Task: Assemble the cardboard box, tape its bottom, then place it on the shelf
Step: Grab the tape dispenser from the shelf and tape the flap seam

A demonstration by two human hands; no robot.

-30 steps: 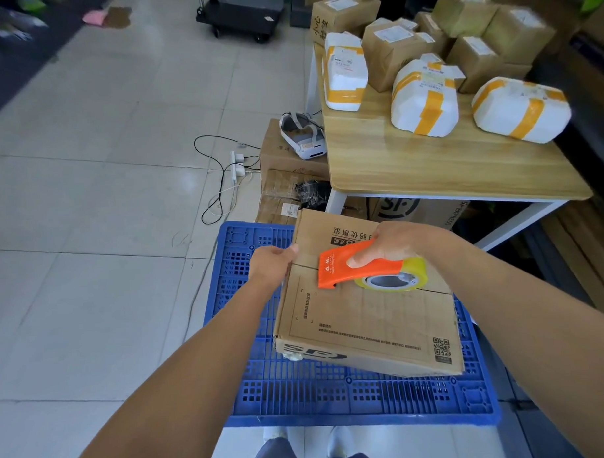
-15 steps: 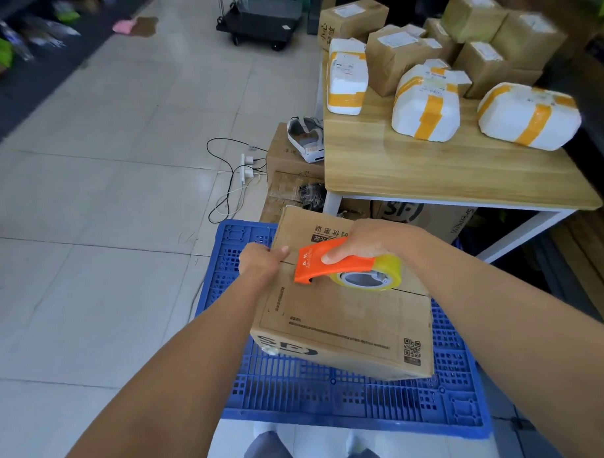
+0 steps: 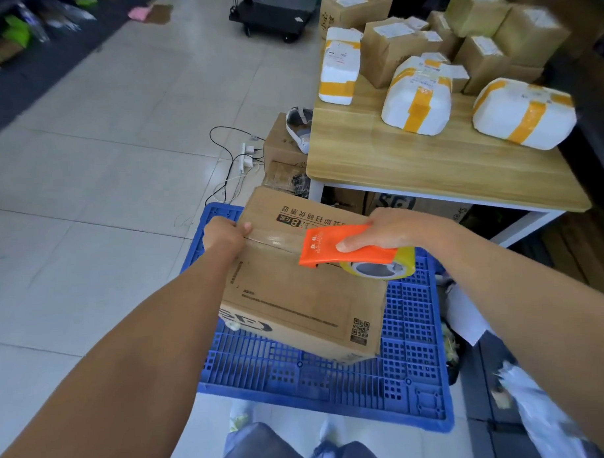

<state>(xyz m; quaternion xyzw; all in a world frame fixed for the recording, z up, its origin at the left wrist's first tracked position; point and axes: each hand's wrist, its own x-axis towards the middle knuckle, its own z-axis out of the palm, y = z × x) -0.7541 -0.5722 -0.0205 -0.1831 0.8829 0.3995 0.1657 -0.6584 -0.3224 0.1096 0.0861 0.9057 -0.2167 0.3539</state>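
Note:
A brown cardboard box [image 3: 296,297] with black print and a QR code rests flaps-up on a blue plastic pallet [image 3: 333,378]. My left hand [image 3: 224,236] grips the box's left edge at the centre seam, thumb on top. My right hand [image 3: 389,231] holds an orange tape dispenser [image 3: 335,250] with a yellow-edged roll of clear tape [image 3: 380,269], raised over the right part of the seam. A shiny strip of tape [image 3: 273,240] runs along the seam from my left hand toward the dispenser.
A wooden table [image 3: 428,169] at the right carries white foam parcels with orange tape [image 3: 416,98] and brown boxes. More cartons, a headset [image 3: 298,126] and a power strip with cables [image 3: 246,155] lie beside it. A black trolley [image 3: 272,14] stands at the back.
The dispenser has travelled to the right along the seam, leaving tape behind it. My left hand stays on the box's left edge. The camera view has shifted left and down.

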